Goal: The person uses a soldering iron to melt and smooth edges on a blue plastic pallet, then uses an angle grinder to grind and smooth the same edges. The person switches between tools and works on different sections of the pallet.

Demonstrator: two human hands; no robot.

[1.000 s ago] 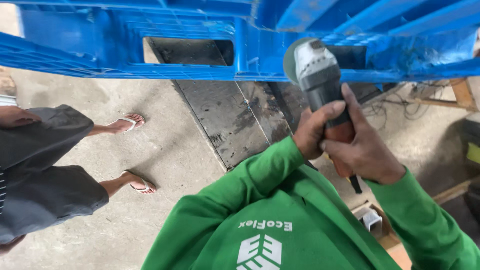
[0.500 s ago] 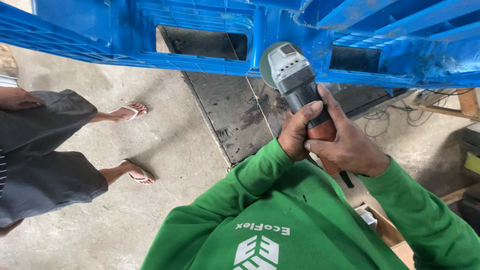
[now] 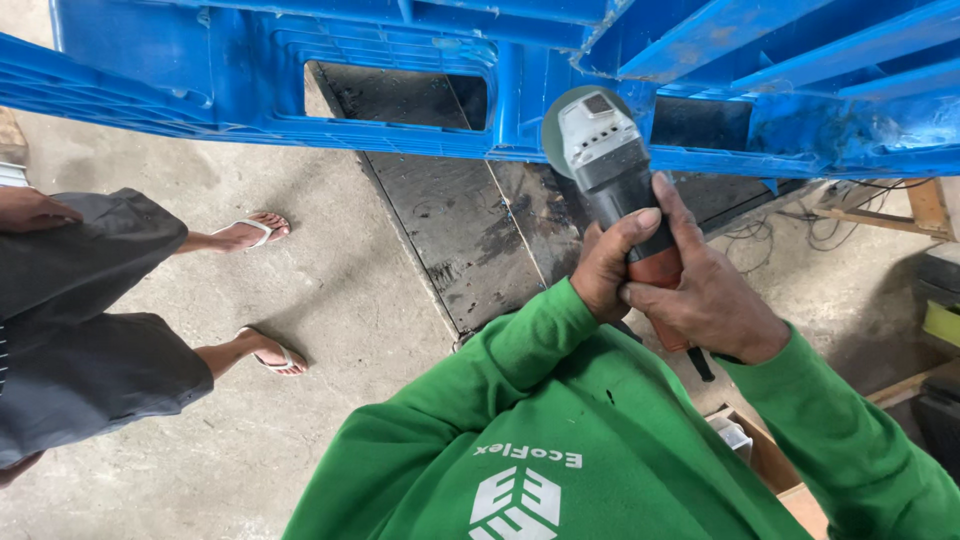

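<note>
Both my hands grip an angle grinder (image 3: 610, 165) with a grey head, a black body and a red rear grip. My left hand (image 3: 612, 268) wraps the body from the left. My right hand (image 3: 705, 300) closes over the red grip just behind it. The grinder points away from me, and its disc end meets the lower edge of a big blue plastic pallet (image 3: 250, 90) that fills the top of the view. My green sleeves and chest fill the bottom.
Another person stands at the left in dark shorts (image 3: 80, 340) and flip-flops (image 3: 262, 232), one hand (image 3: 30, 210) on a knee. A dark metal plate (image 3: 470, 230) lies on the concrete floor under the pallet. Cables (image 3: 830, 225) and wooden pieces (image 3: 925, 205) lie at the right.
The grinder has shifted a little to the left along the pallet's lower edge. Both hands keep the same grip. The person at the left has hardly moved.
</note>
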